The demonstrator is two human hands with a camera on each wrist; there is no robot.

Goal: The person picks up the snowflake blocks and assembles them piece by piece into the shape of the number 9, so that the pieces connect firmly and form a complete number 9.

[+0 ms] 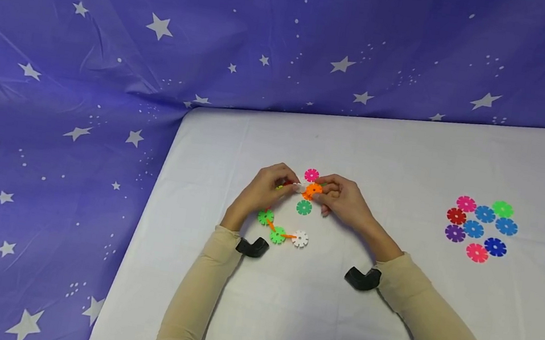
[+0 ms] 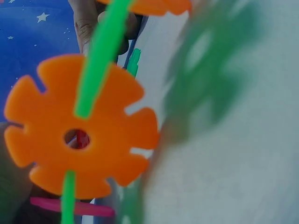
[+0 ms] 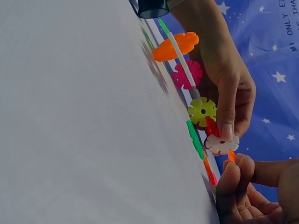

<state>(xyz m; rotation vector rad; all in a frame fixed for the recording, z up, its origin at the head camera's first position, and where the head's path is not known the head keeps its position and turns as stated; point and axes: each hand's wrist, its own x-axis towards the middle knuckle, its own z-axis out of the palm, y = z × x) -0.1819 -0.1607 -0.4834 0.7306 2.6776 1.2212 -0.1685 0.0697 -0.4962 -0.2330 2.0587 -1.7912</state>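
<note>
We pinch a white snowflake disc (image 1: 299,187) in our left hand (image 1: 263,190) and an orange disc (image 1: 312,190) in our right hand (image 1: 346,201); next, line up slots

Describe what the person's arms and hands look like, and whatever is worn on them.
Both arms are covered in long, close-fitting beige sleeves that end at the wrists. A small black angled camera mount sits under each wrist: the left wrist mount and the right wrist mount. The left hand and right hand are bare, with no gloves, rings or watch visible.
</note>
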